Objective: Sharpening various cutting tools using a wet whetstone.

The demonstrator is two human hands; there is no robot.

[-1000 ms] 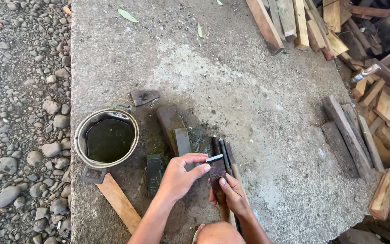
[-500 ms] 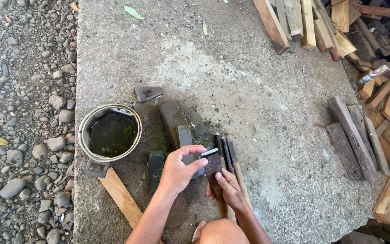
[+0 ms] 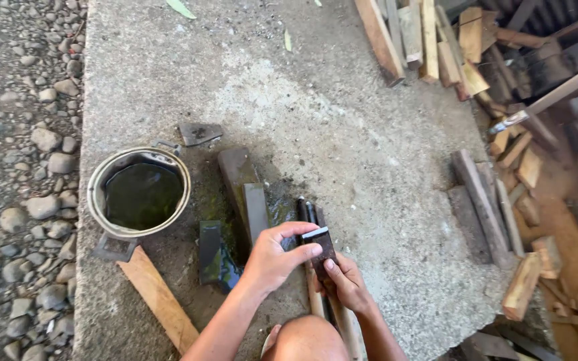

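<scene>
Shift: both hands sit where they were half a second back; only the view has slid a little, so the pot now lies nearer the left edge.
Left hand: my left hand (image 3: 272, 261) curls over the top of the blade (image 3: 320, 249), thumb and forefinger pinching its pale upper edge — a firm grasp.
Right hand: my right hand (image 3: 346, 284) clamps the blade from 5 o'clock, one fingertip pressed flat on its dark face, the rest wrapped below.
Blade place: low in the middle of the slab (image 3: 316, 113), between my two hands, just above my knee (image 3: 306, 339); dark rods (image 3: 306, 210) stick out past it toward 12 o'clock.
Handling: I judge it to be flat steel, stiff and heavy for its bulk; it will not bend or crush.
Slip risk: the slab around it shows wet, so I would expect a slick face; fingers belong on the flat and the back, never along the bright edge.
Hold point: best on the broad dark sides near the lower end, where my right hand already grips.
Stones: two grey whetstones (image 3: 245, 194) lie at 10 o'clock from the blade, near but apart.
Pot: a round pot (image 3: 139, 194) of dark water stands at 9 o'clock, well apart.
Plank: a pale plank (image 3: 158, 301) lies at 8 o'clock, beside the pot's handle.
Woodpile: offcuts (image 3: 436, 40) are heaped at 1 o'clock, far from my grip.
</scene>
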